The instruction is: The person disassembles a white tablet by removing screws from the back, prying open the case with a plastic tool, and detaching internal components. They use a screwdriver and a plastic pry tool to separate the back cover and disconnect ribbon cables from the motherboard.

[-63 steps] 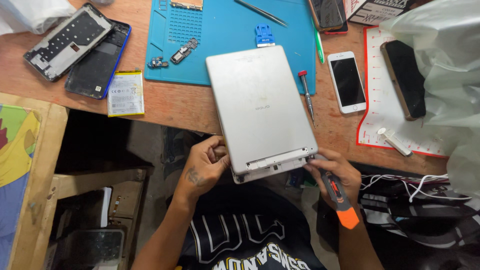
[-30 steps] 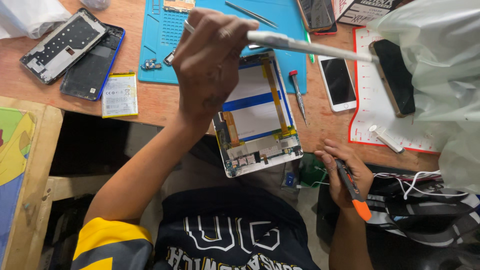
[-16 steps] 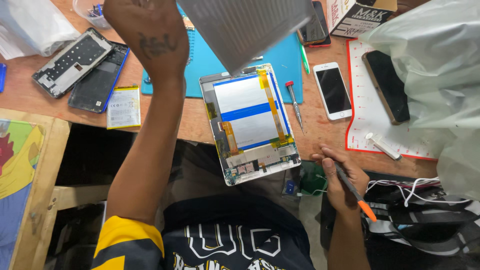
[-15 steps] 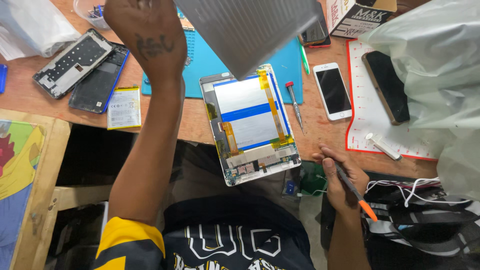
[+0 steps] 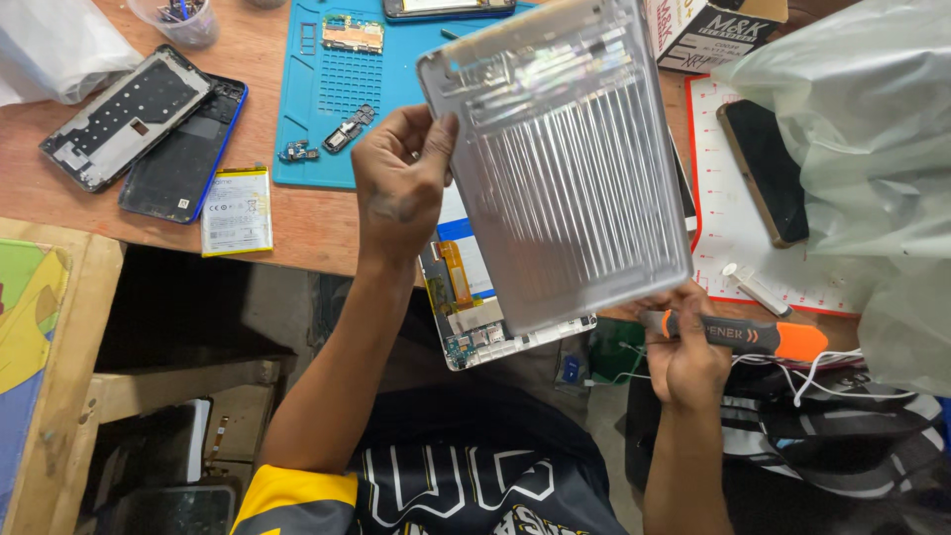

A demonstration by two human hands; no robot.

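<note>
1. Left hand, centre of the frame: fingers clamped on the left edge of the silver ribbed metal tablet back cover, thumb on its inner face.
2. Silver ribbed metal tablet back cover: raised above the desk, inner side toward the camera, filling the upper centre of the frame and hiding most of the unit beneath.
3. Right hand, lower right of centre: fingers clenched around the orange-and-black handled screwdriver, fingertips touching the lower right corner of the cover.
4. Orange-and-black handled screwdriver: held roughly level, orange end pointing toward the right edge of the frame.
5. Opened tablet body with exposed boards and orange flex cable: lying at the near edge of the brown wooden desk, only its lower left part visible below the cover.
6. Blue silicone repair mat, upper centre left: carrying small circuit parts.
7. Dark phone frame with blue edge and grey phone mid-frame, upper left: lying side by side, touching.
8. Flat white-and-yellow phone battery: on the desk just below the dark frame.
9. White cutting mat with red border, right: bearing a dark phone and a small white tube.
10. Translucent plastic bag: covering the upper right of the frame.
</note>
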